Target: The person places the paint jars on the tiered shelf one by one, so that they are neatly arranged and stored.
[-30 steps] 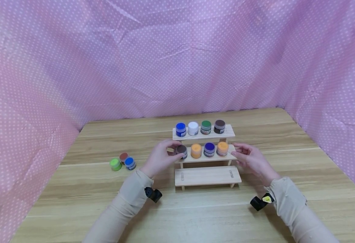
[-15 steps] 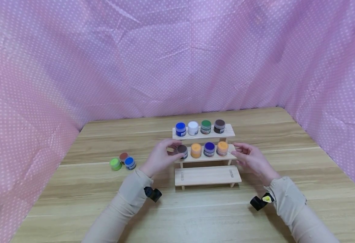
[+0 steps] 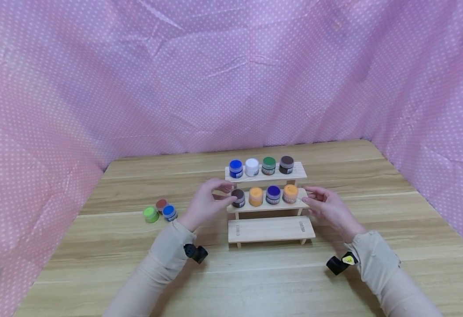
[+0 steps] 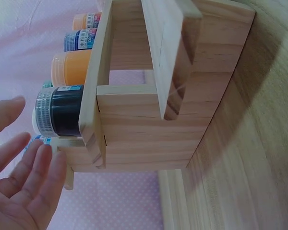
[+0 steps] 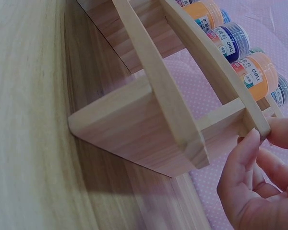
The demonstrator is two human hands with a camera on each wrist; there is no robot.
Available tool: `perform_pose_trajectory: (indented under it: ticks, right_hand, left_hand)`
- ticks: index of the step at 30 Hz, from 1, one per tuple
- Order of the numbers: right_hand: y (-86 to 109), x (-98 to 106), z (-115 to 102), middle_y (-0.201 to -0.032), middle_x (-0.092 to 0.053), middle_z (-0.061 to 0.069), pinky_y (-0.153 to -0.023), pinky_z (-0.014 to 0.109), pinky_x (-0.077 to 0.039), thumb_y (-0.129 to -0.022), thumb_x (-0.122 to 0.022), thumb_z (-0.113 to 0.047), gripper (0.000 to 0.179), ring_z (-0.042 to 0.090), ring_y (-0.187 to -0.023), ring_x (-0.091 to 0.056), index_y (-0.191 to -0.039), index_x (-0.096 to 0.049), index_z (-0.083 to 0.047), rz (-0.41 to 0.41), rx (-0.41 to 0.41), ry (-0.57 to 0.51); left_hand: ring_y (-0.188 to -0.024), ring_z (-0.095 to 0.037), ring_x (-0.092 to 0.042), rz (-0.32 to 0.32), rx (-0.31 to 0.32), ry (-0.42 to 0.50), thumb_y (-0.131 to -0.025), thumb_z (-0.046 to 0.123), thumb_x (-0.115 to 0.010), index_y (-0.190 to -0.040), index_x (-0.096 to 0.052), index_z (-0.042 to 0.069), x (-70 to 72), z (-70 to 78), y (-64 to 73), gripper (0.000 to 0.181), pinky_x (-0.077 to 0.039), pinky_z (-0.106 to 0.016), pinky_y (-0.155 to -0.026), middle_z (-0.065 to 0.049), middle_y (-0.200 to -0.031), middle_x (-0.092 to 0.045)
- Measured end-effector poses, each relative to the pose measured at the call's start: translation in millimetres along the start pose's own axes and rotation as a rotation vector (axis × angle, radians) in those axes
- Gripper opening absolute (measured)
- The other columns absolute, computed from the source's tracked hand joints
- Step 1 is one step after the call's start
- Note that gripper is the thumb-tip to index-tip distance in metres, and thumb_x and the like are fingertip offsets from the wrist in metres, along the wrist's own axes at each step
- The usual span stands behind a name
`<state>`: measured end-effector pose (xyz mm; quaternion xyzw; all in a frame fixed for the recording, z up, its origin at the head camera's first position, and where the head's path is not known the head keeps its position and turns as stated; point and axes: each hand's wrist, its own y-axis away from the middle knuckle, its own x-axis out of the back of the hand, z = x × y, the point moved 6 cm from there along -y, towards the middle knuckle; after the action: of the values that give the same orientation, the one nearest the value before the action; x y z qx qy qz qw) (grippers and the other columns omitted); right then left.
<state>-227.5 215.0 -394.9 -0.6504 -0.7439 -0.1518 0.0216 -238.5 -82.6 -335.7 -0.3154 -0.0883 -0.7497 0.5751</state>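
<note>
Left fingers [image 4: 41,165] extend just beside a jar [image 4: 60,111], its filling [image 4: 70,115] seemingly black.

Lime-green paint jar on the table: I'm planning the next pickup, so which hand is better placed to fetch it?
Probably the left hand: it is nearer the lime-green paint jar and holds nothing, while the right hand pinches the middle shelf.

Dark jar [image 3: 238,198] — capped, upright
Stands on pale wooden rack [image 3: 271,230] — three levels, jar at middle one's left end.
</note>
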Motion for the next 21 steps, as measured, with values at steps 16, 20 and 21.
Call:
perform_pose_trajectory:
  ticks: [16, 20, 21]
  right_hand:
    - [-0.3, 0.8, -0.9, -0.095, -0.054, -0.006, -0.064, 0.017, -0.052, -0.091, -0.059, -0.018, 0.059, 0.001, -0.075, -0.053, -0.141, -0.033, -0.001, 0.007, 0.004, 0.011]
    - [-0.3, 1.1, -0.5, -0.096, -0.054, -0.006, -0.066, 0.017, -0.052, -0.091, -0.059, -0.018, 0.059, 0.001, -0.077, -0.053, -0.141, -0.033, -0.002, 0.004, 0.004, 0.029]
    - [-0.2, 1.1, -0.3, -0.096, -0.054, -0.006, -0.066, 0.017, -0.052, -0.091, -0.059, -0.018, 0.059, 0.001, -0.078, -0.053, -0.141, -0.033, -0.001, 0.003, 0.004, 0.031]
  left_hand:
    - [-0.095, -0.025, -0.062, 0.051, -0.007, 0.01, -0.081, 0.016, -0.072, -0.113, -0.064, 0.01, 13.2, -6.2, 16.2, 0.033, -0.057, -0.04, -0.081, -0.011, -0.106, -0.064]
    - [-0.095, -0.024, -0.062, 0.064, -0.004, 0.015, -0.08, 0.015, -0.072, -0.113, -0.063, 0.007, 16.5, -12.4, 22.1, 0.034, -0.057, -0.038, -0.08, -0.01, -0.105, -0.063]
    - [-0.096, -0.023, -0.061, 0.067, -0.002, 0.02, -0.08, 0.015, -0.072, -0.113, -0.063, 0.007, 17.2, -14.1, 23.7, 0.035, -0.057, -0.037, -0.08, -0.01, -0.106, -0.063]
